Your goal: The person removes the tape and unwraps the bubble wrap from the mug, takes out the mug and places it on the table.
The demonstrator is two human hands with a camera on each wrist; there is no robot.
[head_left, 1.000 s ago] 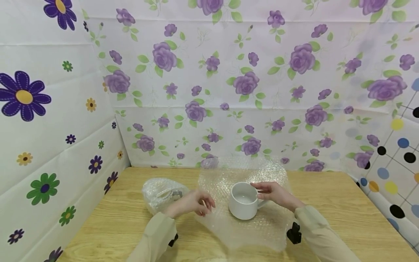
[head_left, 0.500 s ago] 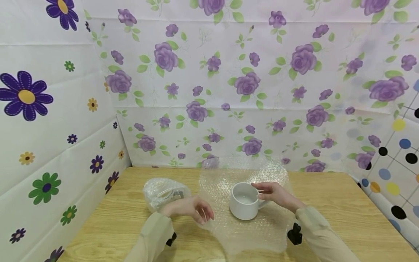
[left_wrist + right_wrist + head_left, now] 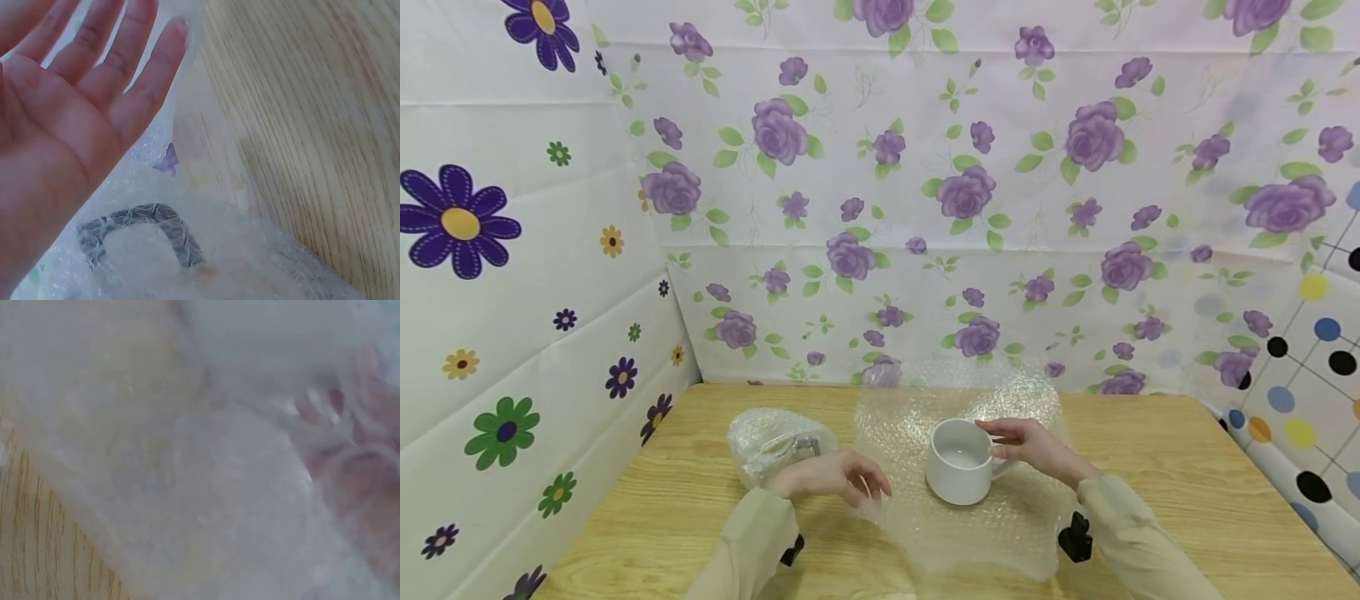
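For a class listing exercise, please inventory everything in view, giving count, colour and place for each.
mug: 1, white, upright on the sheet
bubble wrap sheet: 1, clear, spread on the table, under the mug
wrapped bundle: 1, clear wrapping with a dark grey part showing, table's left side
table: 1, light wood, beneath everything
rose-print cloth: 1, white, purple and green, behind
daisy-print cloth: 1, white, multicoloured flowers, left
dotted cloth: 1, white, multicoloured dots, right
wrist devices: 2, black, beside the cuffs
sleeves: 2, beige, on both forearms
left hand: 1, bare, by the sheet's left edge
right hand: 1, bare, at the mug's handle side
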